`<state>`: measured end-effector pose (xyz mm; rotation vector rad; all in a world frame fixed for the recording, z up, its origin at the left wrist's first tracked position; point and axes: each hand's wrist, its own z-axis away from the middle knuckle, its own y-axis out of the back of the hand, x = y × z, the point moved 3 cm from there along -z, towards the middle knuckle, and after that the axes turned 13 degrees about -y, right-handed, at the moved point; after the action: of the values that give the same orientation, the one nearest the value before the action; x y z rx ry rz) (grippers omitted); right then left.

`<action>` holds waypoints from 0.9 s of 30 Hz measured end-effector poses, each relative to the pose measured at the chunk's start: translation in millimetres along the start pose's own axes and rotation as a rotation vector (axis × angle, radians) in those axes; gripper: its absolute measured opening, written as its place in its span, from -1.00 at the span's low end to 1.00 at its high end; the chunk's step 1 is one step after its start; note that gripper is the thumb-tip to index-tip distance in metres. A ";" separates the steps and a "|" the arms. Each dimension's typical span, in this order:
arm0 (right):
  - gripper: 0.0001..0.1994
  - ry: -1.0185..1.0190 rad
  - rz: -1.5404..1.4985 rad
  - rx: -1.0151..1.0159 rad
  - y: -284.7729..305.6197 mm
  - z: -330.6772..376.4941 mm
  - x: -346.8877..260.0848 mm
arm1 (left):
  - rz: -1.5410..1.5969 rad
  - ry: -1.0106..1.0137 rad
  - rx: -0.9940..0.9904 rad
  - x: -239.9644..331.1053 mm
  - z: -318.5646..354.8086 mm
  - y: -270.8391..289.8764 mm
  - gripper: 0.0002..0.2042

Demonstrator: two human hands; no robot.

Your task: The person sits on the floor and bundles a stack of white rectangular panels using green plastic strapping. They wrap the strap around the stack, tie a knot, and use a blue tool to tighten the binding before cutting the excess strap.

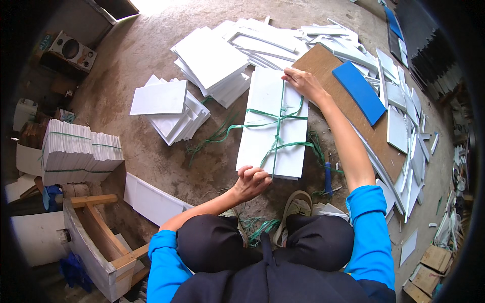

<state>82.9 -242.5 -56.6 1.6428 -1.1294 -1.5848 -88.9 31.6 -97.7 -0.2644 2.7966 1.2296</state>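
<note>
Left hand (254,180), right hand (303,84) curl tight on tied panel stack (251,146) at near, far edges; likely stiff, heavy; best held underneath.

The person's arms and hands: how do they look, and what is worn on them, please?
The arms have bright blue sleeves, turned up into cuffs near the elbows. Below these, the forearms are bare. The left hand and right hand show no gloves.
</note>
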 end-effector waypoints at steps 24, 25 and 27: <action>-0.58 -0.236 -0.791 0.236 -20.5 8.8 45.0 | 1.771 2.072 0.592 59.5 97.7 -83.7 -0.39; -0.60 -0.243 -0.782 0.209 -24.5 10.3 52.7 | 1.768 2.144 0.620 53.6 73.1 -75.6 -0.32; -0.64 -0.267 -0.756 0.150 -28.0 10.9 54.9 | 1.805 2.111 0.592 43.0 57.2 -72.1 -0.28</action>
<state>73.4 -275.6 -108.7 2.1613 -0.7920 -2.2811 -117.7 20.5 -194.5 -0.5654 -0.6239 0.3462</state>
